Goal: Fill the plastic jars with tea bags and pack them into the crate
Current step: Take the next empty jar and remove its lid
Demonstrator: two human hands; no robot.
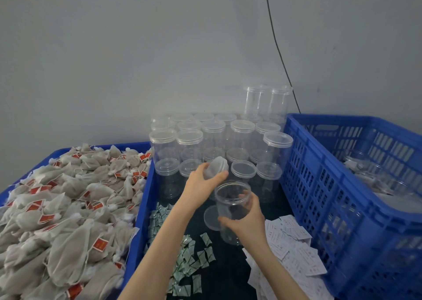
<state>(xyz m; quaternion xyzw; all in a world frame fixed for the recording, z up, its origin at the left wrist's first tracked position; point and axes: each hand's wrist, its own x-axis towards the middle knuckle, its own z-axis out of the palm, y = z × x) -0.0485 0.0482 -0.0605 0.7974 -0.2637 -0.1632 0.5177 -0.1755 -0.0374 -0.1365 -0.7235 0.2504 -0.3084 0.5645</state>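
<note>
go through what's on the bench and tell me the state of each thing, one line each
Jar: open, empty, gripped by right hand.
Lid: off, held by left hand.
Second lid: loose, lying flat.
Stacked jars: lidded, empty.
Tea bags: heaped in tray.
Crate: partly filled.

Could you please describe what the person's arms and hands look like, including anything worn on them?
Both the left hand and the right hand are bare: no gloves, rings, watch or bracelet show. Both forearms are uncovered down to the bottom edge of the picture, with no sleeve in view. The fingers look slender.
</note>
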